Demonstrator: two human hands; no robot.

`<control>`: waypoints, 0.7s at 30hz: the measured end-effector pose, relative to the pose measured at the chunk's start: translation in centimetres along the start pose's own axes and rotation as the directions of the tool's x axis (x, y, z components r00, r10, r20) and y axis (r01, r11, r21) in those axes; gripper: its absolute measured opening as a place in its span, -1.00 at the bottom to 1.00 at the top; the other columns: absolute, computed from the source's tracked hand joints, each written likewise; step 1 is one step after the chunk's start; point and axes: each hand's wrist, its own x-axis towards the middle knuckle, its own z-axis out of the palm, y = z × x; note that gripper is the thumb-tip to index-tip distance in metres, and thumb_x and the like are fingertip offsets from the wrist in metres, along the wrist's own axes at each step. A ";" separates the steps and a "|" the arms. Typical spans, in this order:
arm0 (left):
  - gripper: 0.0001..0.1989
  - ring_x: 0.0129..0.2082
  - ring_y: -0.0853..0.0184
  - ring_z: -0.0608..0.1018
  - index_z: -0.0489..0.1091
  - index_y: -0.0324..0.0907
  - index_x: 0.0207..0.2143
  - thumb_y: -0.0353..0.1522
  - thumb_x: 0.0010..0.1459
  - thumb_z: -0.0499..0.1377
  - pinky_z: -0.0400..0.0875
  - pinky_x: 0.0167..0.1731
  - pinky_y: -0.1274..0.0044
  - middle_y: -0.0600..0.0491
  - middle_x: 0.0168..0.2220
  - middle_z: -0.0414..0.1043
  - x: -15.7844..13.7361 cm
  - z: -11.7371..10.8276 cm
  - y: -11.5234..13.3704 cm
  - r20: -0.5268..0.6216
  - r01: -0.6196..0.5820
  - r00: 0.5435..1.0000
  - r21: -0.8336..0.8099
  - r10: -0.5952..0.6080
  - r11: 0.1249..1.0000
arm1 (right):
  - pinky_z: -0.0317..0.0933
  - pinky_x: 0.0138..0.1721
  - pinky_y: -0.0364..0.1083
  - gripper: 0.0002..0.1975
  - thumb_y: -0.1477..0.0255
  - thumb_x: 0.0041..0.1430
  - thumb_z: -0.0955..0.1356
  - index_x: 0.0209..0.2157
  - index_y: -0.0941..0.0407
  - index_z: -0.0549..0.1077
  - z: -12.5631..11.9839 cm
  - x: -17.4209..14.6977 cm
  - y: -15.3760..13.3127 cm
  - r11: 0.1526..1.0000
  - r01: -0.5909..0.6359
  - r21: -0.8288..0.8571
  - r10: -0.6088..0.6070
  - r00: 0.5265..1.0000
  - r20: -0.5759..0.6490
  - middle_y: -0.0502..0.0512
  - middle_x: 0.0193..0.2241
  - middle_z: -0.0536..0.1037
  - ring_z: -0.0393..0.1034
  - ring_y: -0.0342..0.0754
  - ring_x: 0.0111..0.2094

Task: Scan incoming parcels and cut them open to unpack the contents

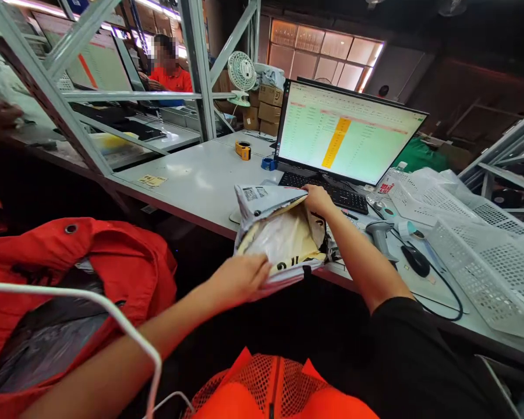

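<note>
A white plastic mailer bag (253, 203) with printed labels hangs over the desk's front edge between my two hands. Its mouth gapes toward me, showing a pale yellow lining and a clear plastic-wrapped item (279, 235) inside. My left hand (240, 276) is closed on the near lower edge of the opening. At the far upper edge, my right hand (318, 201) pinches the bag's rim. Behind the bag lie a black keyboard (353, 201) and a monitor (349, 131) with a spreadsheet on its screen.
On the desk (192, 180) are an orange tape roll (243, 150), a blue tape roll (269, 163), a barcode scanner (382, 238) and a black mouse (414, 260). White perforated baskets (484, 279) line the right. A red sack (148, 262) stands at left. Another person (174, 78) sits beyond the metal frame.
</note>
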 end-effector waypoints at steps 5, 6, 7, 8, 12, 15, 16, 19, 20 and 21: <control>-0.33 0.30 -0.01 0.36 0.21 -0.19 0.36 -0.44 0.21 0.22 0.34 0.23 0.24 -0.18 0.34 0.29 5.0 -3.1 -1.0 0.064 -0.095 0.994 0.156 0.086 0.983 | 0.26 0.23 0.03 -0.16 0.28 0.24 0.48 0.46 0.12 0.17 1.0 -5.2 0.5 0.960 0.115 0.257 -0.148 0.982 0.114 0.27 0.26 0.47 0.44 0.16 0.20; -0.22 0.33 -0.08 0.31 0.16 -0.15 0.41 -0.41 0.17 0.29 0.34 0.24 0.17 -0.18 0.40 0.20 6.0 -2.9 -0.7 0.113 -0.121 0.988 0.198 0.100 0.973 | 0.23 0.26 0.05 -0.16 0.28 0.27 0.46 0.47 0.12 0.13 1.4 -6.4 0.8 0.960 0.094 0.263 -0.122 0.988 0.095 0.28 0.30 0.43 0.41 0.17 0.23; -0.11 0.35 -0.17 0.27 0.11 -0.12 0.45 -0.34 0.12 0.37 0.32 0.24 0.08 -0.20 0.45 0.11 7.0 -2.4 -0.3 0.167 -0.134 0.981 0.232 0.096 0.964 | 0.20 0.29 0.08 -0.18 0.28 0.30 0.43 0.48 0.14 0.11 1.9 -7.6 1.2 0.964 0.065 0.257 -0.084 0.994 0.065 0.30 0.33 0.38 0.37 0.19 0.26; 0.02 0.38 -0.27 0.21 0.05 -0.09 0.48 -0.27 0.05 0.44 0.27 0.25 -0.03 -0.22 0.48 0.02 8.0 -1.7 0.0 0.220 -0.133 0.973 0.258 0.076 0.957 | 0.16 0.33 0.11 -0.20 0.27 0.32 0.41 0.48 0.16 0.11 2.5 -8.8 1.6 0.968 0.035 0.249 -0.046 0.998 0.036 0.33 0.35 0.35 0.33 0.20 0.30; 0.41 0.45 -0.56 -0.26 -0.18 -0.06 0.54 -0.06 -0.19 0.57 -0.16 0.17 -0.44 -0.30 0.55 -0.42 10.8 2.2 1.0 0.267 -0.041 0.962 0.331 -0.052 0.943 | 0.10 0.37 0.17 -0.24 0.23 0.33 0.37 0.44 0.23 0.17 5.7 -12.9 3.1 0.956 -0.036 0.291 0.042 0.999 -0.014 0.40 0.37 0.30 0.22 0.23 0.37; 0.31 0.46 -0.54 -0.30 -0.14 -0.06 0.54 -0.01 -0.09 0.51 -0.22 0.16 -0.46 -0.28 0.55 -0.39 11.5 4.7 1.0 0.102 0.021 0.993 0.310 -0.055 0.950 | 0.13 0.36 0.17 -0.31 0.25 0.35 0.33 0.40 0.27 0.24 8.3 -15.1 4.1 0.919 -0.065 0.388 0.114 0.988 -0.106 0.42 0.33 0.35 0.26 0.21 0.35; 0.21 0.46 -0.51 -0.24 -0.09 -0.06 0.53 -0.04 -0.02 0.48 -0.19 0.18 -0.44 -0.27 0.55 -0.31 11.5 5.1 1.0 0.046 0.034 0.998 0.299 -0.050 0.954 | 0.13 0.36 0.17 -0.34 0.26 0.35 0.31 0.38 0.27 0.28 9.0 -15.6 4.4 0.905 -0.063 0.421 0.133 0.981 -0.140 0.41 0.31 0.38 0.28 0.20 0.33; -0.11 0.41 -0.36 0.14 0.11 -0.05 0.47 -0.25 0.15 0.35 0.12 0.21 -0.27 -0.27 0.48 0.03 11.5 4.6 0.7 -0.028 0.047 0.999 0.257 -0.042 0.965 | 0.13 0.36 0.17 -0.43 0.33 0.33 0.27 0.30 0.25 0.38 10.3 -16.6 5.0 0.864 -0.040 0.503 0.167 0.963 -0.210 0.38 0.26 0.45 0.33 0.17 0.29; -0.22 0.33 -0.29 0.30 0.20 -0.05 0.43 -0.31 0.17 0.30 0.25 0.18 -0.17 -0.26 0.42 0.18 11.6 3.9 0.5 -0.035 0.045 0.999 0.227 -0.039 0.973 | 0.13 0.36 0.16 -0.45 0.36 0.30 0.26 0.27 0.25 0.41 10.5 -16.7 5.2 0.852 -0.037 0.523 0.179 0.958 -0.223 0.37 0.25 0.46 0.34 0.16 0.28; -0.32 0.24 -0.20 0.44 0.30 -0.05 0.37 -0.35 0.18 0.26 0.35 0.15 -0.05 -0.23 0.33 0.34 11.7 3.0 0.2 -0.041 0.041 0.999 0.182 -0.034 0.982 | 0.14 0.35 0.16 -0.46 0.40 0.27 0.25 0.24 0.25 0.44 10.5 -16.8 5.3 0.842 -0.038 0.538 0.190 0.955 -0.229 0.37 0.24 0.47 0.35 0.16 0.27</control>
